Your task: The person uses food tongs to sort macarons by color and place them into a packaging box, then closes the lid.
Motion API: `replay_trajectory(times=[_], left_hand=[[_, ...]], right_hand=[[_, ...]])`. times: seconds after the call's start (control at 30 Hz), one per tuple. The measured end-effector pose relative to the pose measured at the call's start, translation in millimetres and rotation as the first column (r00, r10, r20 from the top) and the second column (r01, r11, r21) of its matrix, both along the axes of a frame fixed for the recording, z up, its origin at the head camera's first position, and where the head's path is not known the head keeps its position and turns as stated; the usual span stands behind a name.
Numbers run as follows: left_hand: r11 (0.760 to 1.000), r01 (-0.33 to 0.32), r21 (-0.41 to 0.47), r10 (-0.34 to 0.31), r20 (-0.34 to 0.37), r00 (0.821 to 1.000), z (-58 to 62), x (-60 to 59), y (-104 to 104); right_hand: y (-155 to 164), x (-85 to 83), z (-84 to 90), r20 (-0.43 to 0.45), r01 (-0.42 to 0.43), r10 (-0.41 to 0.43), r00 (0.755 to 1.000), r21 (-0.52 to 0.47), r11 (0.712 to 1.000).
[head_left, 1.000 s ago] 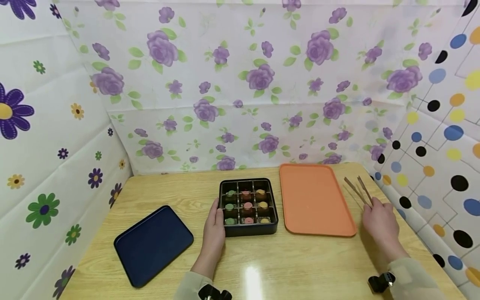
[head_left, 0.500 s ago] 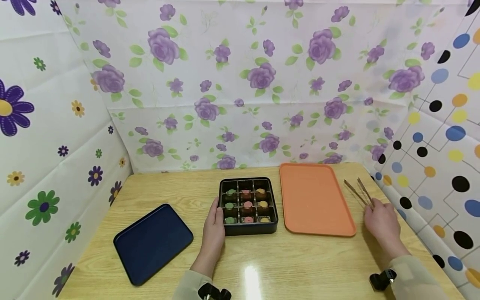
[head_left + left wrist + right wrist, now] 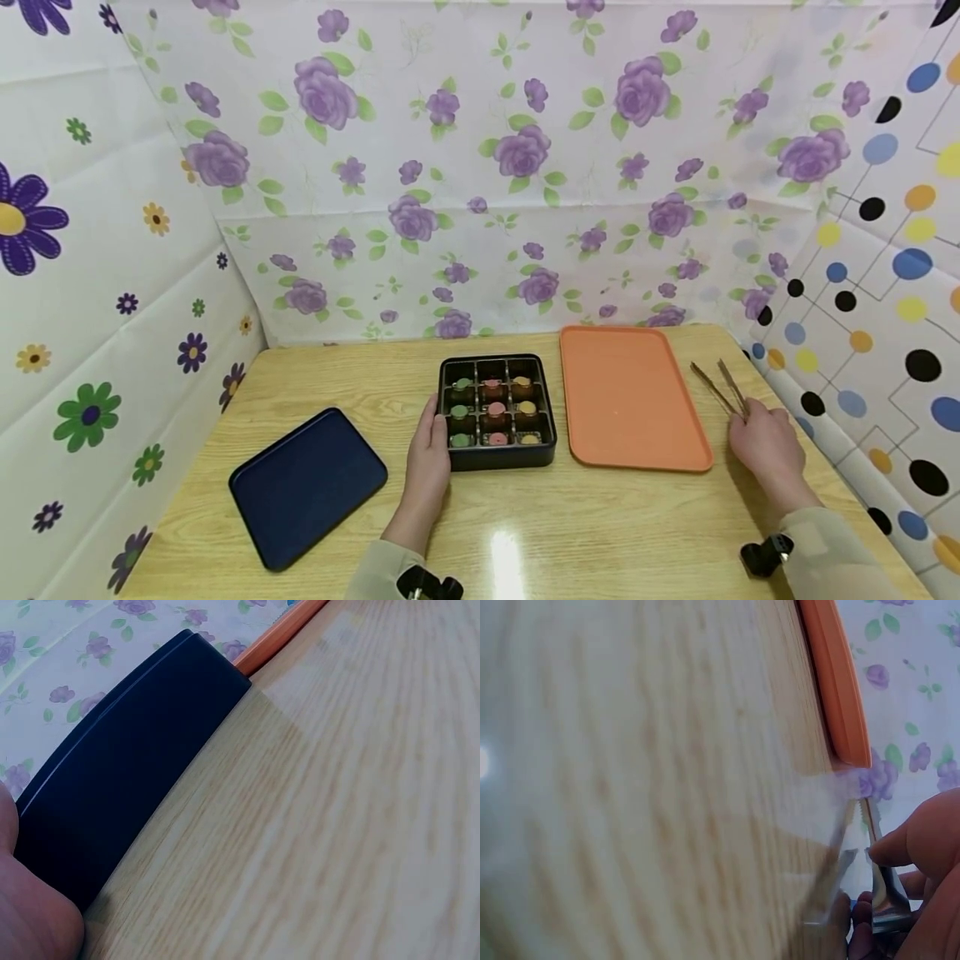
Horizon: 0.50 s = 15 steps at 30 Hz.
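My left hand (image 3: 429,454) lies along the left side of a dark box (image 3: 501,457), fingers fairly straight against its wall. A black divider splits the box into small compartments. They hold round pieces in columns: green (image 3: 459,412), pink (image 3: 496,410) and yellow (image 3: 527,409). In the left wrist view, the box's dark side wall (image 3: 142,765) stands on the wood beside my hand. My right hand (image 3: 768,446) holds metal tongs (image 3: 731,390) low over the table at the right, their tips spread apart. In the right wrist view, the thumb and fingers grip the tongs (image 3: 889,892).
An orange tray (image 3: 633,400) lies between the box and the tongs. At the left, a dark blue tray (image 3: 307,492) lies at an angle on the wooden table (image 3: 570,533). Patterned cloth walls (image 3: 480,167) enclose the table at the back and both sides.
My right hand has shifted slightly rightward with the tongs. The left hand, the box and both trays stay in place.
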<state>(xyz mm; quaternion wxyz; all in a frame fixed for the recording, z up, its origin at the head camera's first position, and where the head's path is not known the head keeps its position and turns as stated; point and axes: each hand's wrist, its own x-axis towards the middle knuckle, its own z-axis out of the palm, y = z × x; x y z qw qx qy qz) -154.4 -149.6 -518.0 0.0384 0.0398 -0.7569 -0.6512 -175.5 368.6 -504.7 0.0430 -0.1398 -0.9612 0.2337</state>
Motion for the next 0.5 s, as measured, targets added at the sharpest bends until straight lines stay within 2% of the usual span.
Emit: replay_trajectory(times=[0.3,0.5], left_hand=[[1.000,-0.003,-0.004,0.003,0.004,1.000,-1.7,0.8,0.3],[1.000,-0.011,0.002,0.011,0.002,1.000,-0.1,-0.8,0.2]], right_hand=[[3.3,1.2,0.1,-0.017,-0.011,0.012,1.000,0.041,0.999],[-0.5,2.3,4.6,0.003,-0.029,0.028,1.000,0.038,0.999]])
